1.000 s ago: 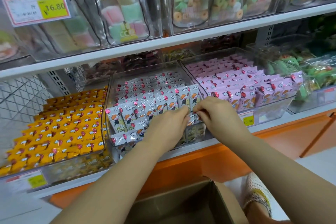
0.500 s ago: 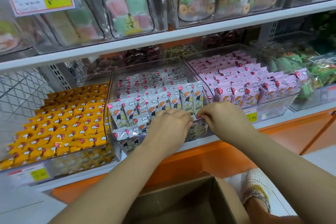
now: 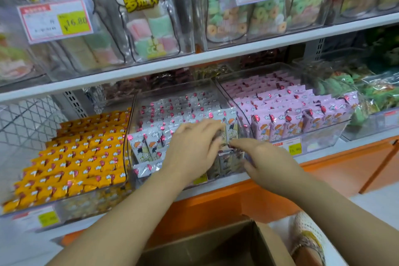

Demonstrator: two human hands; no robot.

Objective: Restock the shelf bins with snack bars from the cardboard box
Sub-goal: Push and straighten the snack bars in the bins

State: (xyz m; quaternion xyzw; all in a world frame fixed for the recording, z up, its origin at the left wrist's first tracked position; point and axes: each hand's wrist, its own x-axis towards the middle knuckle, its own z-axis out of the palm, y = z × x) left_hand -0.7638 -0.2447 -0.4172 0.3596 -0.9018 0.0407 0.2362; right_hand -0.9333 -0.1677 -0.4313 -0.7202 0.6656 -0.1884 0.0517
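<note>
head view: white shelf (image 3: 237, 53); cardboard box (image 3: 216, 246) cut off below. my left hand (image 3: 192, 149) gripped snack bars (image 3: 146, 147); right hand (image 3: 265, 160) blurred, hold unclear.

Left hand (image 3: 194, 147), right hand (image 3: 267, 157) on white bars (image 3: 146, 147) (middle bin (image 3: 177, 93)).

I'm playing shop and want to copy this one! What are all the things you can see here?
Yellow-wrapped snack bars: many, yellow, left clear plastic bin.
White-wrapped snack bars: many, white and pink, middle clear plastic bin.
Pink-wrapped snack bars: many, pink, right clear plastic bin.
Green packets: several, green, far right.
Clear bags of pastel sweets: several, pink and green, above the white shelf board.
Large price tags: at least two, white and yellow, top row.
Brown cardboard box: one, open, bottom.
Patterned shoe: one, whitish, bottom right.
Left hand: on the white bars.
Right hand: fingertips at the same bin's front.
</note>
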